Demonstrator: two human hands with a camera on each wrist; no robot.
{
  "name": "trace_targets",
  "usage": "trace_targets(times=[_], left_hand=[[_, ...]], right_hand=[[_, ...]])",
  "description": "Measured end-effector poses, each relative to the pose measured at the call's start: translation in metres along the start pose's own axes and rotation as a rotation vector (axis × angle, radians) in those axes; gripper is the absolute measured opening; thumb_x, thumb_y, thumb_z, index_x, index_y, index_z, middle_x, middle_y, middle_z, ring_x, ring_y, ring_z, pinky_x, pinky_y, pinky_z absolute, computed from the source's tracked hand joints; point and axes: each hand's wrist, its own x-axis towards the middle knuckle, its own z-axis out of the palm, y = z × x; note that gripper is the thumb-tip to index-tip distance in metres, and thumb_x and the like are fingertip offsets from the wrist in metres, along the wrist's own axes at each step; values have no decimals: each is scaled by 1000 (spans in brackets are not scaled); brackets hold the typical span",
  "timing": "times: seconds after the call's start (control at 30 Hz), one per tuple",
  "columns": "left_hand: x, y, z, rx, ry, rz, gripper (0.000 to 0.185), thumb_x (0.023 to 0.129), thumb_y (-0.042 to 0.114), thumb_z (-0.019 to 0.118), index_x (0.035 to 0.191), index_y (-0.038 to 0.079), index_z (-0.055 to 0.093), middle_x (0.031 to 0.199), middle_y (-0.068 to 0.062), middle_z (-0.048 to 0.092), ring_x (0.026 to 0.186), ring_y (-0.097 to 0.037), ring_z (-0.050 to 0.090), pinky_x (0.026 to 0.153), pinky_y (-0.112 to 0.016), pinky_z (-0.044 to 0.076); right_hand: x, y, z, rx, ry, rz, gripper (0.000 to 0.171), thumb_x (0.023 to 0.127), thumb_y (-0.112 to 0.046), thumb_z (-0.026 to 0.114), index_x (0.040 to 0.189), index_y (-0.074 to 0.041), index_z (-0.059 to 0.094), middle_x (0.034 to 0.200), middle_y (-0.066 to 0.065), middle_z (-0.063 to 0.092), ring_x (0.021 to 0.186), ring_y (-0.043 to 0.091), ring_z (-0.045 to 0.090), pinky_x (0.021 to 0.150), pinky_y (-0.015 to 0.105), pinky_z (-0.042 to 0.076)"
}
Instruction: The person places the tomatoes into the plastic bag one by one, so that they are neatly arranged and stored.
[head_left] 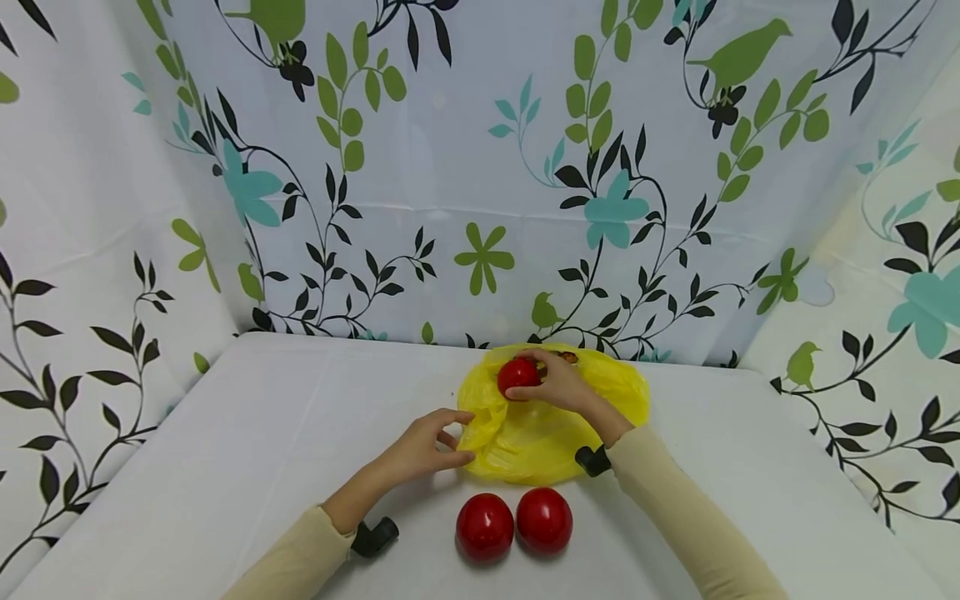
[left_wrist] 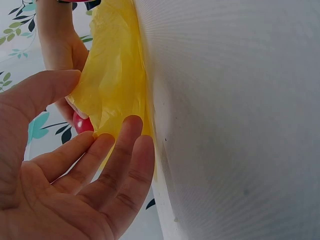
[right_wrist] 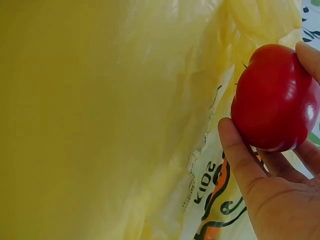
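Observation:
My right hand (head_left: 557, 383) grips a shiny red tomato (right_wrist: 274, 97) between thumb and fingers, over the far part of a yellow plastic bag (head_left: 532, 442). Dark tips of the tomato's green top poke out at its side in the right wrist view. At the bag's left edge is my left hand (head_left: 420, 447), thumb and fingers spread apart. In the left wrist view its fingertips (left_wrist: 132, 125) overlap the yellow film. Two more red tomatoes, a left one (head_left: 485, 527) and a right one (head_left: 544, 521), sit side by side on the table in front of the bag.
Everything rests on a white-covered table (head_left: 300, 417). A curtain (head_left: 420, 167) printed with leaves and birds hangs behind it and along both sides. Black printed lettering (right_wrist: 205, 182) shows on the bag near the right hand.

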Motion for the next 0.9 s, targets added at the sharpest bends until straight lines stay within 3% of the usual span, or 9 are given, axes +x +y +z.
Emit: trace_targets(times=[0.3, 0.53, 0.9], left_hand=[[0, -1, 1, -1, -4, 1, 57, 87, 20, 74, 136, -1, 51, 136, -19, 53, 96, -24, 63, 76, -27, 57], [-2, 1, 0, 2, -8, 3, 57, 87, 19, 74, 135, -3, 51, 135, -20, 53, 95, -24, 63, 77, -28, 57], [-3, 5, -1, 13, -12, -4, 57, 88, 21, 73, 135, -2, 51, 135, -19, 53, 95, -24, 63, 76, -27, 56]], right_hand=[[4, 5, 13, -27, 8, 11, 68, 79, -41, 80, 136, -15, 53, 128, 10, 58, 111, 28, 56, 92, 41, 52], [6, 7, 21, 16, -2, -14, 66, 81, -30, 81, 136, -8, 52, 131, 14, 57, 111, 30, 58, 94, 42, 52], [6, 8, 25, 26, 2, 1, 67, 82, -26, 80, 138, -7, 50, 134, 14, 55, 113, 31, 58, 95, 43, 51]])
